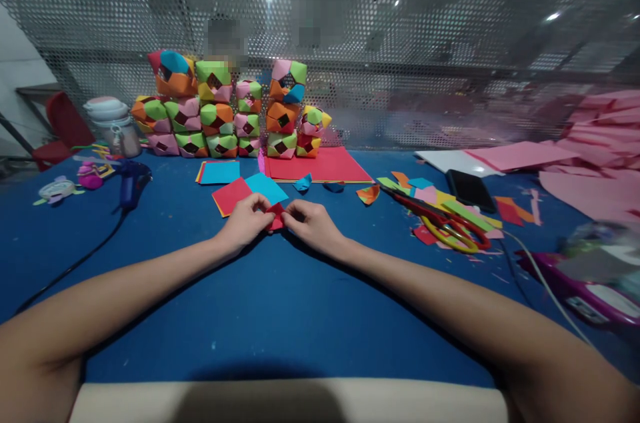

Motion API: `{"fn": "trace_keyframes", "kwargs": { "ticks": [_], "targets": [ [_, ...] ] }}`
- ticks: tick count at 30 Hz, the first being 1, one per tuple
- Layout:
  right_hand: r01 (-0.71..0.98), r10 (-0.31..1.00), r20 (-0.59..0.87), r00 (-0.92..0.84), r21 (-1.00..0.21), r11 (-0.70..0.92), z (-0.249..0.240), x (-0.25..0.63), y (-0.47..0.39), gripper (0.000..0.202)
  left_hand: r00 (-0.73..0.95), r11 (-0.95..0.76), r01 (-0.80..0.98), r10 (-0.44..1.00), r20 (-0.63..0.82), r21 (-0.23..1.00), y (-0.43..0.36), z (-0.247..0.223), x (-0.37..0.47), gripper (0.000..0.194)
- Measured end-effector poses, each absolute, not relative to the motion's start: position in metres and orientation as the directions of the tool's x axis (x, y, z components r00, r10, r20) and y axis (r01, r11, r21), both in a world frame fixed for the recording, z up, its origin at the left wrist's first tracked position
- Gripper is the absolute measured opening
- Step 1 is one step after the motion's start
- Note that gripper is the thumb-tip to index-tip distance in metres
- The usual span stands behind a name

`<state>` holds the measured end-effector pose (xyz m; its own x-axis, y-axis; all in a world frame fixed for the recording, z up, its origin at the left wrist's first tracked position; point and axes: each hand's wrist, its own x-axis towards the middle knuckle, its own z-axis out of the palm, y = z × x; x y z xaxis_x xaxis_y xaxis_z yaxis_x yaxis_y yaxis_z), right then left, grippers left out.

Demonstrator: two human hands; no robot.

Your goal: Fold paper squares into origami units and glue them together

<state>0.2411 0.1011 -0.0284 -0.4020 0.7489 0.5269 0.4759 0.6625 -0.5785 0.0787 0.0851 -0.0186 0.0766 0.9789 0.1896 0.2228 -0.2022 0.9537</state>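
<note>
Between my two hands is a small folded piece of red paper (pixel 276 218), held just above the blue table. My left hand (pixel 246 222) pinches its left side, with thumb and forefinger together. The right side is gripped by the fingertips of my right hand (pixel 313 223). Just behind my left hand lie a red paper square (pixel 231 195) and a blue paper square (pixel 267 188), partly overlapping. Beyond my right hand rest a folded blue paper piece (pixel 303 183), a dark blue one (pixel 334 187) and an orange one (pixel 369 194).
Stacked folded-paper balls (pixel 217 118) stand at the back before a perforated metal screen (pixel 370 76). Scissors (pixel 450 226) lie among paper scraps at right, near a phone (pixel 470 190). A blue glue gun (pixel 129 184) with a cord sits left. A purple container (pixel 575 283) is far right.
</note>
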Motion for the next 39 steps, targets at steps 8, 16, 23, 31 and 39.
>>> {"fn": "trace_keyframes", "kwargs": {
  "ticks": [8, 16, 23, 31, 39],
  "targets": [
    [0.515, 0.794, 0.486, -0.364, -0.605, 0.607, -0.02, 0.251, 0.114, 0.021, 0.054, -0.195, 0.242, 0.981, 0.187, 0.95, 0.09, -0.024, 0.077, 0.012],
    [0.766, 0.931, 0.345, -0.116, -0.566, 0.305, -0.013, 0.284, 0.181, 0.032, 0.079, -0.16, 0.236, 0.986, 0.145, 0.959, 0.089, -0.018, 0.076, 0.012],
    [0.847, 0.955, 0.295, -0.044, -0.496, 0.192, -0.021, 0.261, 0.203, 0.037, 0.083, -0.155, 0.216, 0.987, 0.141, 0.964, 0.087, -0.017, 0.075, 0.012],
    [0.733, 0.926, 0.34, -0.165, -0.586, 0.346, -0.013, 0.266, 0.178, 0.024, 0.083, -0.144, 0.144, 0.988, 0.133, 0.979, 0.087, -0.018, 0.072, 0.013],
    [0.556, 0.907, 0.282, -0.312, -0.72, 0.415, -0.001, 0.265, 0.111, 0.017, 0.077, -0.11, 0.081, 0.992, 0.104, 0.991, 0.082, -0.015, 0.077, 0.013]
  ]
}}
